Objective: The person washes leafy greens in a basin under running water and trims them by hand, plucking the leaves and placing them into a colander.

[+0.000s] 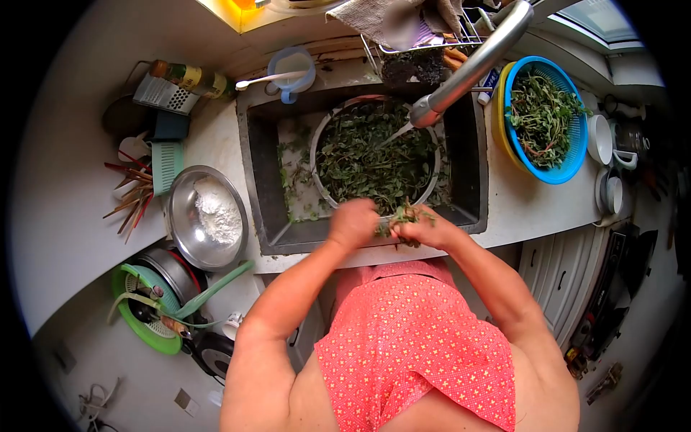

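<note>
A bunch of leafy green stems (403,218) is gripped in my right hand (426,229), over the near rim of the round basin. My left hand (353,223) is curled closed just to the left of the bunch; its fingertips are turned away, so what it holds is hidden. The round basin (314,155) stands in the dark sink (260,180), full of wet leafy greens (374,155). Water runs into it from the metal faucet (461,72). Loose leaves lie on the sink floor around the basin.
Right of the sink, a blue colander (579,155) holds more greens. At left stand a steel bowl (188,248) with white flour (218,212), chopsticks (133,198) and a bottle (191,78). A light blue measuring cup (291,68) sits behind the sink.
</note>
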